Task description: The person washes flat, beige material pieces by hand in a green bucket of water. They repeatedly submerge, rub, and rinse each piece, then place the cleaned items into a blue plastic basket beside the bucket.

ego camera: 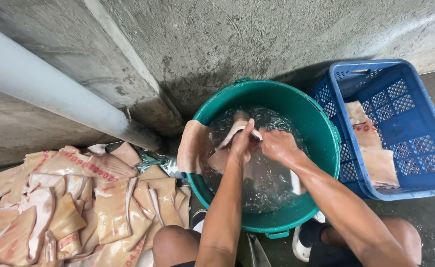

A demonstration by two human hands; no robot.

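Observation:
A green round tub (321, 123) full of water stands in front of me. Over the water my left hand (242, 143) and my right hand (276, 144) both grip one pale strip of pork skin (229, 132), fingers closed on it. Another slab of skin (192, 146) hangs over the tub's left rim, and more pieces lie under the water.
A heap of pale skin slabs with red stamps (79, 202) covers the floor at the left. At the right a blue plastic crate (415, 143) holds a few skin pieces (378, 165). A concrete wall and a grey pipe (44, 86) rise behind. My knees are at the bottom.

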